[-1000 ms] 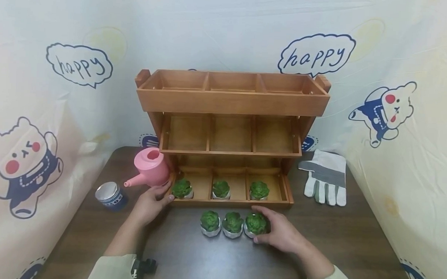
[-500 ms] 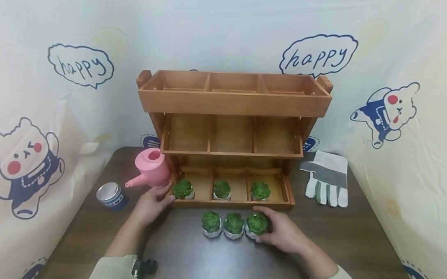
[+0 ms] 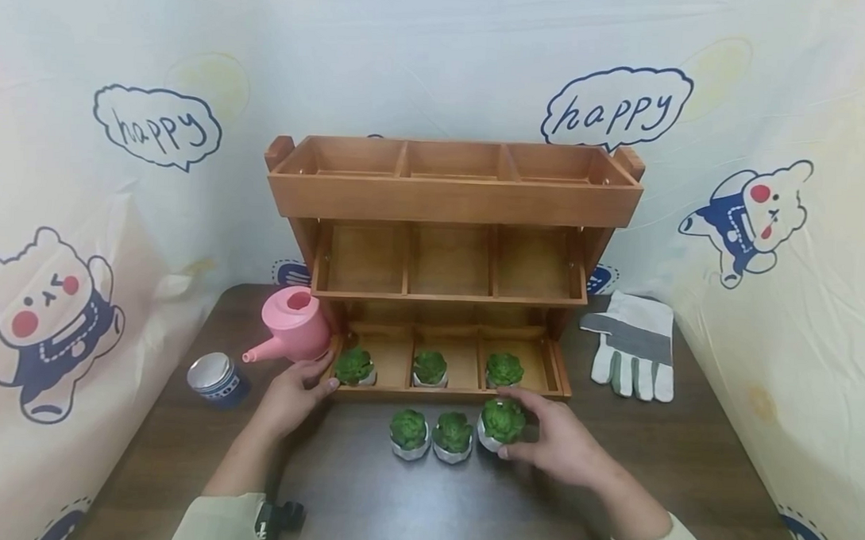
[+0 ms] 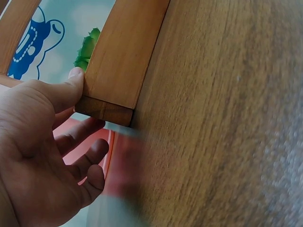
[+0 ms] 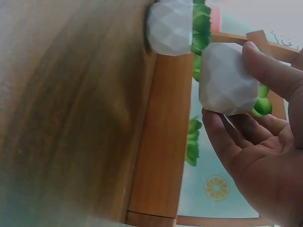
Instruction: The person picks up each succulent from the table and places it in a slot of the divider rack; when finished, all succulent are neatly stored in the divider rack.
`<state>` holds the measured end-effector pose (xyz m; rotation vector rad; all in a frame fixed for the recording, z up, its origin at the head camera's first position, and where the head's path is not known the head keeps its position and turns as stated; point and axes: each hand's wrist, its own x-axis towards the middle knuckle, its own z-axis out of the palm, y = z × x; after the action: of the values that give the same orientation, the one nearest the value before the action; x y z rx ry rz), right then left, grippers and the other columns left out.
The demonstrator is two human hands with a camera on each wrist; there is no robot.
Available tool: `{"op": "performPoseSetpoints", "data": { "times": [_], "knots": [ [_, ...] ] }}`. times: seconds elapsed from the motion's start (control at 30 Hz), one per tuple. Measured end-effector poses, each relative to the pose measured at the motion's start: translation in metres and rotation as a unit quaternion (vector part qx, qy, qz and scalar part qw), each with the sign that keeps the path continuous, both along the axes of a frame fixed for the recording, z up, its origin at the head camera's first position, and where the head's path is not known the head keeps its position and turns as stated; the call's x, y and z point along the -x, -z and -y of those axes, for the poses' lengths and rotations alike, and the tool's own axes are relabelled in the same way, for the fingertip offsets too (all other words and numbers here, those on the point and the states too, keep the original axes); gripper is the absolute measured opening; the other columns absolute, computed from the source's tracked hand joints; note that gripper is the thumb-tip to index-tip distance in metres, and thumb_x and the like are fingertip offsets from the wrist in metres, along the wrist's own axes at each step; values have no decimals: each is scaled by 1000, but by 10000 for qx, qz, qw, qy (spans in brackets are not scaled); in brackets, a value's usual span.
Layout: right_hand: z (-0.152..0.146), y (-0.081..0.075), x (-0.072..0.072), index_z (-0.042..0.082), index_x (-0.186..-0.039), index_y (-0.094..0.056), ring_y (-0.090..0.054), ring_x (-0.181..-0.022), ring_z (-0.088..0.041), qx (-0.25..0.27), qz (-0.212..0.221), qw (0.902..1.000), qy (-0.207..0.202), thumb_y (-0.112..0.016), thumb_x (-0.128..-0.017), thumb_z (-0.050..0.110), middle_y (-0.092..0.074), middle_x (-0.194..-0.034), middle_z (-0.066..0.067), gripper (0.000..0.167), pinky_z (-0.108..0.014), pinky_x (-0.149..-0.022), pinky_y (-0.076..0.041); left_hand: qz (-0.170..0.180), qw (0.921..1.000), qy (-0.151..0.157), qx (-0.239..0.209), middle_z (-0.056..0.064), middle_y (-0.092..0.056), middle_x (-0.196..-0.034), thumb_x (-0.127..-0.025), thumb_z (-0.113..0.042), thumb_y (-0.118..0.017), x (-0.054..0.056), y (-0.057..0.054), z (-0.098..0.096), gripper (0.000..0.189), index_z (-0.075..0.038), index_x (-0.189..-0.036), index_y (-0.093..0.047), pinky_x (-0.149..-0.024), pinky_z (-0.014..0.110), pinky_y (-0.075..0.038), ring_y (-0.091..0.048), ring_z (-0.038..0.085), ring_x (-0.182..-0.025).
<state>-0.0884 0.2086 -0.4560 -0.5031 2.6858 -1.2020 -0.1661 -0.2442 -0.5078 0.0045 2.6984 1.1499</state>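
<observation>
My right hand (image 3: 566,444) holds a potted succulent (image 3: 502,421) between thumb and fingers. In the right wrist view its white faceted pot (image 5: 226,79) is lifted off the table. Two similar succulents, a left one (image 3: 408,433) and a middle one (image 3: 453,436), stand on the table to its left. My left hand (image 3: 294,399) grips the front left corner of a three-tier wooden shelf (image 3: 452,201). The left wrist view shows the thumb (image 4: 71,92) on the corner's edge, the other fingers loosely bent. The lowest tier bears three succulents, one per compartment.
Left of the shelf stands a pink watering can (image 3: 295,325), close to my left hand. A blue-and-white tin (image 3: 216,378) sits farther left. A grey-and-white glove (image 3: 632,344) lies to the shelf's right. A printed cloth (image 3: 440,64) hangs behind.
The right-hand succulent has risen from the table in my right hand and moved slightly forward, away from the other two. My left hand stays at the shelf corner.
</observation>
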Motion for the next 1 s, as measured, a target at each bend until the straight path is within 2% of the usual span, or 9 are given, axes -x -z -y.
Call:
{"op": "performPoseSetpoints", "data": {
  "times": [0.33,0.6,1.0],
  "knots": [
    [-3,-12,6,15,-148,-57,-65,-120,-26,164,-123,9996,197,-93,-76,29,-65,-139,-8,82,-50,-102,-53,169,9998,-93,-50,11,-35,-167,-94,-57,-69,-2,-1,-1,75,-32,-160,-41,-111,76,-27,-34,45,-150],
    [-5,-24,13,16,-144,-61,-67,-113,-22,-17,-541,9978,387,-94,-76,29,-70,-130,-6,77,-49,-97,-55,37,9999,-30,-102,11,-36,-166,-94,-59,-69,-1,0,0,75,-33,-159,-41,-111,76,-28,-35,44,-150],
    [-4,-45,25,11,-143,-60,-71,-109,-24,466,-232,9980,358,-92,-79,31,-71,-125,-5,74,-47,-91,-59,-31,9999,-38,-107,8,-39,-165,-94,-58,-69,-3,0,0,75,-35,-159,-40,-110,75,-31,-38,43,-148]
  ]
}}
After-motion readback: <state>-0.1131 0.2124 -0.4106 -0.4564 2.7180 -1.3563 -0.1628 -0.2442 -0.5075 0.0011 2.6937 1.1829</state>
